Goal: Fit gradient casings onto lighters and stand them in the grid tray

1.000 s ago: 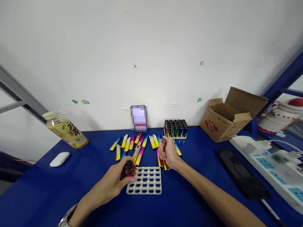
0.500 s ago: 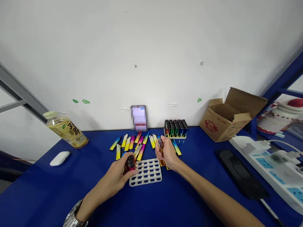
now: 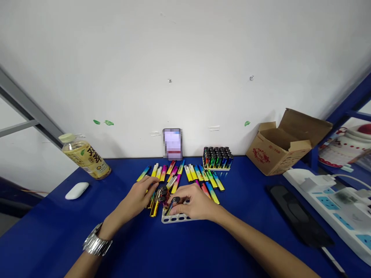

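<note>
Delta vs the earlier frames: the right hand has dropped from upright beside the loose row to lying flat across the white hole tray. The left hand has moved up to the tray's far-left corner.

Hands now:
- Left hand: fingers loosely curled around a bundle of lighters, black caps up and facing the right hand. My read is that this grip keeps the caps within reach of the other hand. Wristwatch on that wrist.
- Right hand: palm down, covering most of the tray. Thumb and forefinger pinch one lighter, tilted, cap toward the bundle and lower end at the tray's left holes. Can't tell whether the end is seated in a hole.

The tray sits mid-tabletop, just near of the loose lighters. Only its near edge and a few holes show.

Those loose lighters lie in a fanned row toward the tabletop's far edge, and a few more lie under the left hand. Flat and side by side, they probably make single picks easy.

Rest:
- Full tray of lighters, standing caps up at the far edge, against the wall.
- Phone leaning on the wall.
- Tea bottle on its side, far-left corner, with a white mouse near it.
- Open cardboard box, far right.
- Power strip and a black flat pad along the right edge.
</note>
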Tool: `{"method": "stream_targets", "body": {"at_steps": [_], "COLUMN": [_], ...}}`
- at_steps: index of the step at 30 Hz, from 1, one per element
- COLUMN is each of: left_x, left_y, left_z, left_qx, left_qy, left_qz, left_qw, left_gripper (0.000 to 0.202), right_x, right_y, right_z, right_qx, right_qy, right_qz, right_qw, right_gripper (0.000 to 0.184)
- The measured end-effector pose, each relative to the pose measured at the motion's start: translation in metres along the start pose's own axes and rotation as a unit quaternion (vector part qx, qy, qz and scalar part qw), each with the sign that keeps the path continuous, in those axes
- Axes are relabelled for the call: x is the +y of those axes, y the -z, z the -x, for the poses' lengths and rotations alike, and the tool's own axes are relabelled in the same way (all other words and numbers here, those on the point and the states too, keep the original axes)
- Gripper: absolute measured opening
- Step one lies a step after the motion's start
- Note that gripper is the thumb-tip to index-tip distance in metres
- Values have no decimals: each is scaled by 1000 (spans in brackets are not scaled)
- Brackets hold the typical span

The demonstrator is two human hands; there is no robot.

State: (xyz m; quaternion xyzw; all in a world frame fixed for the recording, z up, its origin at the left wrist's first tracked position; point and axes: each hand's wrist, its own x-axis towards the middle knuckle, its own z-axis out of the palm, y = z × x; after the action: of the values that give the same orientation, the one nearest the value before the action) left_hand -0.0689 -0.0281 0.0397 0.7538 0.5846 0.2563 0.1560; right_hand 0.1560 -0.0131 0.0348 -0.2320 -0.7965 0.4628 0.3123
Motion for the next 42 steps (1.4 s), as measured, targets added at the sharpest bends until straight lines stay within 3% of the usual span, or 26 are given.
{"method": "stream_targets", "body": {"at_steps": [6,11,13,17,22,24,26,29,36,40,42], "left_x": [4,11,8,0,6,11,15,20,27,25,23], "left_y": [-13,-9,-9,-9,-3,1,3,4,-5,-11,-13], "left_z": [-19,-27,-28,-28,-29,-29,-28,-28,-31,-30,-29], "left_qx": [-98,-160,-147,-60,-20,-21,-24,6,53,49,54], "left_qy": [-33,13,35,54,64,68,80,95,129,169,176], "left_qz": [-39,18,63,169,356,415,451,483,549,510,486], "left_qw": [994,987,986,982,932,907,889,870,824,842,854], "left_gripper": [21,8,6,19,28,36,39,26,14,39,44], "right_x": [-1,-8,-13,-20,-20,-18,-15,-9,-3,-5,-5], "right_y": [-14,-22,-25,-22,0,12,22,32,33,35,38], "right_z": [0,1,0,-3,-6,-7,-8,-7,-6,-5,-4], "right_qx": [4,-34,-42,-52,-80,-37,9,6,-9,-26,-16], "right_qy": [40,37,37,11,-27,-76,-157,-261,-305,-293,-248], "right_qz": [179,241,290,380,371,398,443,468,389,381,377], "right_qw": [983,969,956,923,925,913,883,844,869,877,892], "right_gripper": [34,19,20,38,50,51,48,28,3,9,10]}}
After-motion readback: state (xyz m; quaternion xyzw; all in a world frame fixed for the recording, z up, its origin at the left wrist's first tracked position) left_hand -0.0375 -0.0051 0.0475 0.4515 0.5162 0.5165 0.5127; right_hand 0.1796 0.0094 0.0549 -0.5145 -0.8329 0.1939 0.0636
